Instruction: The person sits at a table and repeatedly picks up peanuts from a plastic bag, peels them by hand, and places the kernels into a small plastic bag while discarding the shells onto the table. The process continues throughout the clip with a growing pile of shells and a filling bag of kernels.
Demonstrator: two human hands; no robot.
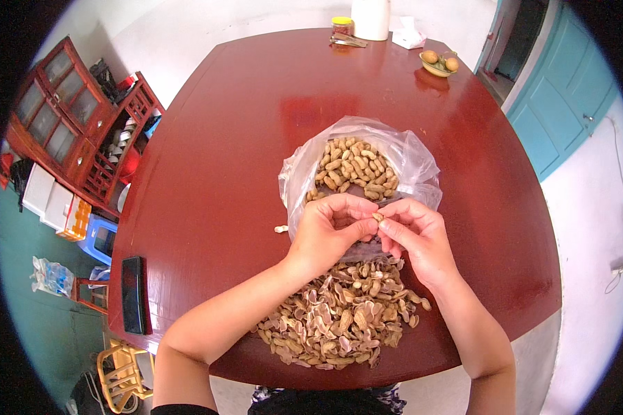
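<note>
My left hand [331, 234] and my right hand [421, 238] meet over the table, both closed, with a small peanut [378, 216] pinched between their fingertips. Just beyond them lies a clear plastic bag [422, 166], spread open, holding a heap of unshelled peanuts [358, 164]. Below my hands, towards the near edge, is a big loose pile of split peanut shells [339, 319]. My left forearm passes over the pile's left side. A single pale shell piece [281, 229] rests left of the bag. My hands hide the near part of the bag.
The glossy red-brown table [214, 159] carries a dark phone [133, 294] at its left edge. At the far side are a yellow-lidded jar [342, 26], a white container [371, 19], a tissue pack [408, 36] and a bowl of fruit [436, 68]. A wooden cabinet [83, 138] stands left.
</note>
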